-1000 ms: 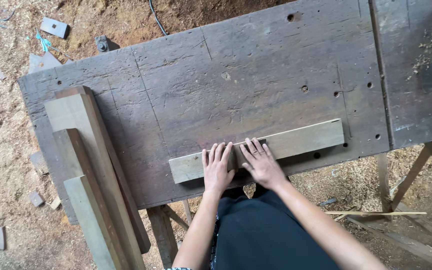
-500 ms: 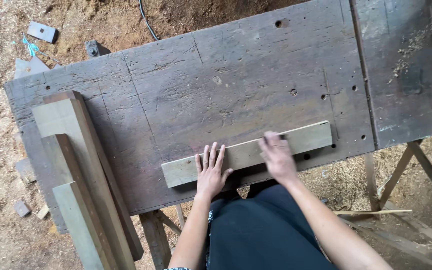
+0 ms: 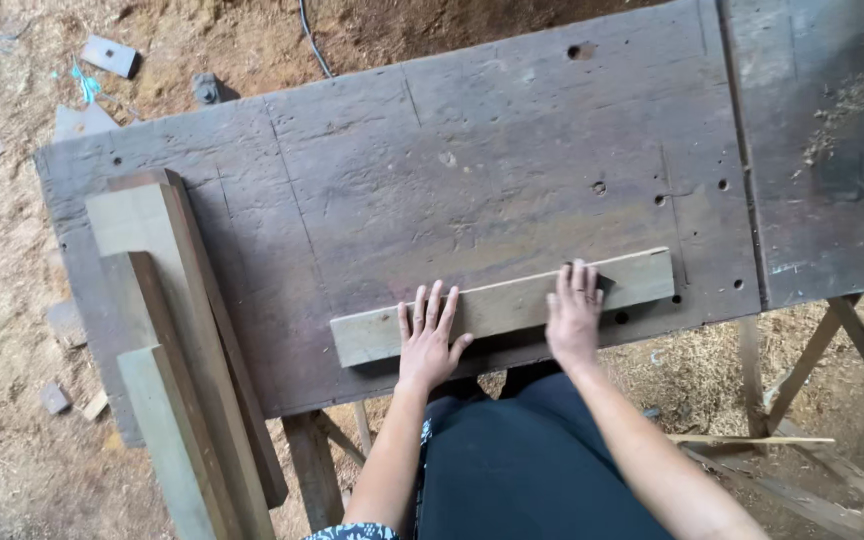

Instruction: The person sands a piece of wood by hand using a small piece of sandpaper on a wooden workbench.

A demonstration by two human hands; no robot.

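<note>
A pale wooden plank (image 3: 492, 308) lies lengthwise near the front edge of a dark, worn workbench (image 3: 472, 170). My left hand (image 3: 428, 338) rests flat on the plank's left half, fingers spread. On the plank's right half my right hand (image 3: 574, 315) presses down over a small dark sheet (image 3: 604, 283), which pokes out past the fingertips. Most of that sheet is hidden under the hand.
Three long timber beams (image 3: 177, 350) lie stacked along the bench's left end, overhanging the front edge. Sawdust and wood offcuts (image 3: 110, 55) cover the ground. A cable (image 3: 312, 45) runs behind the bench. Trestle legs (image 3: 832, 350) stand at the right.
My right hand has slid to the right along the plank, away from the left hand. The left hand has stayed in place on the plank.
</note>
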